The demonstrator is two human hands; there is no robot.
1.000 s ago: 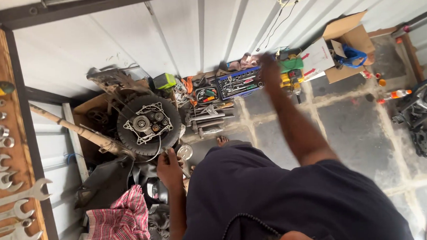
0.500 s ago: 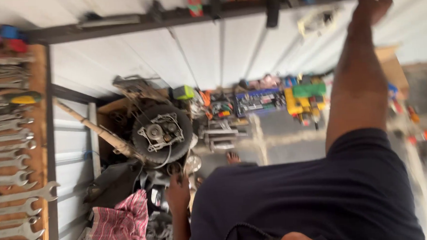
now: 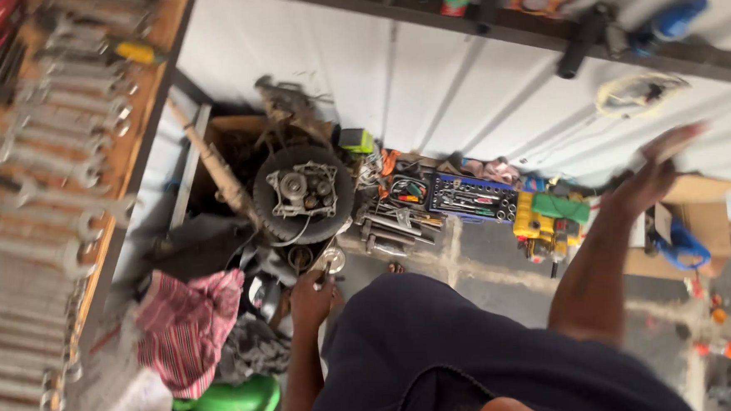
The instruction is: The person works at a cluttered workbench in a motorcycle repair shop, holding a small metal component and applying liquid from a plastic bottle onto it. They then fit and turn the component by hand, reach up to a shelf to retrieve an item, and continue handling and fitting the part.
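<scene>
My left hand [image 3: 310, 298] hangs low by my dark shirt, its fingers curled around a small metal tool [image 3: 326, 273]. It is just below a round shiny metal part [image 3: 332, 257] and a black tyre with a metal hub [image 3: 302, 192] on the floor. Out to the right my right hand [image 3: 654, 174] is raised and blurred, fingers spread and nothing in it. It is in front of a cardboard box [image 3: 699, 205] and below a coil of pale cable [image 3: 636, 93] on the wall.
A wooden board of spanners [image 3: 27, 190] fills the left. On the floor lie a blue socket set [image 3: 473, 196], a yellow tool case [image 3: 537, 226], a red checked cloth [image 3: 187, 327] and a green container [image 3: 234, 402]. A dark shelf [image 3: 489, 24] with tools runs overhead.
My right hand reached up to the overhead shelf, then dropped down and to the right, away from it. My left hand stayed by the round metal part. The view tilted.
</scene>
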